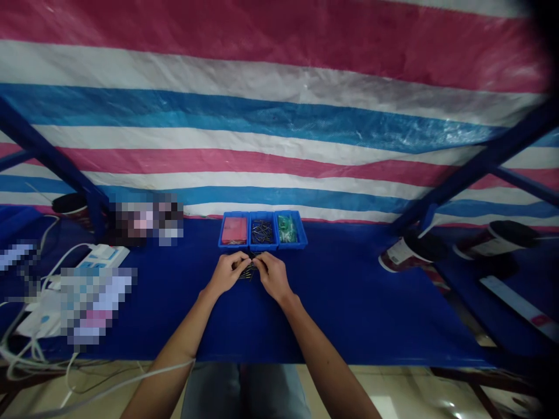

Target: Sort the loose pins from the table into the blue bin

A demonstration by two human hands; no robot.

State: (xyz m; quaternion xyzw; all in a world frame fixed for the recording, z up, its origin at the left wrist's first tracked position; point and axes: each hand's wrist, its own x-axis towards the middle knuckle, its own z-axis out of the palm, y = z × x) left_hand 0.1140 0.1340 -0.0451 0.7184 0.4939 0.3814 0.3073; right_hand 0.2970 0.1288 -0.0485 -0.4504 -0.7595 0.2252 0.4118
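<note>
Mostly dark, thin metal pieces (pixel 247 273)

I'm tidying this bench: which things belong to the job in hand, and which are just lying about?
Seemingly part of it:
slender dark pieces between left hand and right hand
three stocked blue bins

Apparently just lying about:
white power strip
two tubs at the right

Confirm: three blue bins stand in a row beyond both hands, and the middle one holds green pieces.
Wrong contents: the middle bin holds dark slender pieces; the green pieces are in the right bin, as the head view shows. The rest stands.
</note>
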